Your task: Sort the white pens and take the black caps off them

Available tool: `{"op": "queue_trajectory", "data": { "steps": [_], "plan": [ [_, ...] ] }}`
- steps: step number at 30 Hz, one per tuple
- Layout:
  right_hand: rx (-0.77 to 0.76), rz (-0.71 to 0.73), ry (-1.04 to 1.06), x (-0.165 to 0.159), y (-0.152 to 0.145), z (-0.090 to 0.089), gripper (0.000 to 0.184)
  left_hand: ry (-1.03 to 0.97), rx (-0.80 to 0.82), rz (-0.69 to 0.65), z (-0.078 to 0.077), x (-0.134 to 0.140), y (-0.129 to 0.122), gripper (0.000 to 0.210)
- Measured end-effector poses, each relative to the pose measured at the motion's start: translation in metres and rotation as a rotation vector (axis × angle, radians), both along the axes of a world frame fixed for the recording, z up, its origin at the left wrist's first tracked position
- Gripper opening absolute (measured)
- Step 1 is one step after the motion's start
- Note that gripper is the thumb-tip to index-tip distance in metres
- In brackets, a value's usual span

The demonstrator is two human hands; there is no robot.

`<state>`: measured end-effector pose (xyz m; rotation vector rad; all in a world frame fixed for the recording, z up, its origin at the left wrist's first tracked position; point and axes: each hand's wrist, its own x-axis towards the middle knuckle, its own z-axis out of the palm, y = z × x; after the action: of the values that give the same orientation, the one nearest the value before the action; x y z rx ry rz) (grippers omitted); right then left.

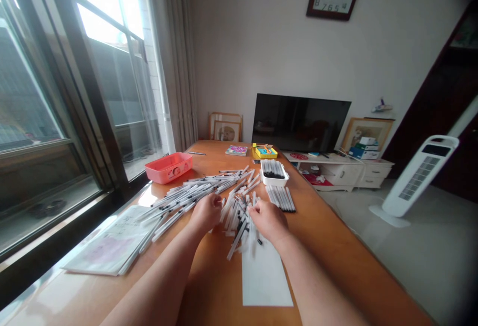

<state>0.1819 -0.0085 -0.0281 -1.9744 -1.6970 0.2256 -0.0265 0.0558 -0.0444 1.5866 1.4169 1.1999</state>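
Observation:
My left hand (209, 212) is closed, its fingers curled together at the left of a loose heap of pen parts (233, 211). Opposite it, my right hand (268, 219) is closed too, thumb and fingers pinched at the heap's right side. What either hand holds is too small and blurred to make out. The heap mixes clear whitish tubes and black pieces, some overlapping a white sheet (266, 278). Many long whitish pen barrels (194, 191) with black ends lie spread beyond my left hand. Past my right hand, a neat row of pens (281, 199) lies side by side.
A white box (285, 180) holds upright-packed pens. An open pink bin (168, 169) stands at left, with a plastic-covered booklet (108, 246) nearer. Farther back are a yellow box (266, 153), a magazine (236, 150) and a single pen (197, 153). Windows border the table's left.

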Motion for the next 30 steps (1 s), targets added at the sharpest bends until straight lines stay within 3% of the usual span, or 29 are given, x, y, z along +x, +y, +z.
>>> {"op": "queue_trajectory", "data": {
  "steps": [4, 10, 15, 19, 24, 30],
  "plan": [
    [0.004, 0.032, 0.024, -0.003, -0.002, 0.001, 0.019, 0.319, 0.034, 0.013, -0.003, -0.007, 0.001, 0.015],
    [-0.021, 0.127, 0.007, -0.013, -0.005, -0.001, 0.015, 0.417, 0.092, -0.002, 0.002, -0.010, -0.005, 0.018],
    [-0.044, 0.133, -0.004, -0.016, -0.002, -0.006, 0.009, 0.478, 0.039, -0.008, 0.000, -0.020, -0.002, 0.018],
    [-0.029, 0.121, 0.022, -0.014, -0.001, -0.007, 0.010, 0.403, -0.045, -0.018, 0.004, -0.024, -0.001, 0.017],
    [0.050, 0.107, 0.123, -0.010, 0.004, -0.010, 0.007, 0.088, -0.301, -0.253, 0.020, -0.015, -0.010, 0.007],
    [0.084, 0.081, 0.416, -0.008, 0.018, -0.024, 0.012, -0.215, -0.390, -0.314, 0.029, -0.008, -0.016, 0.026]
  ]
}}
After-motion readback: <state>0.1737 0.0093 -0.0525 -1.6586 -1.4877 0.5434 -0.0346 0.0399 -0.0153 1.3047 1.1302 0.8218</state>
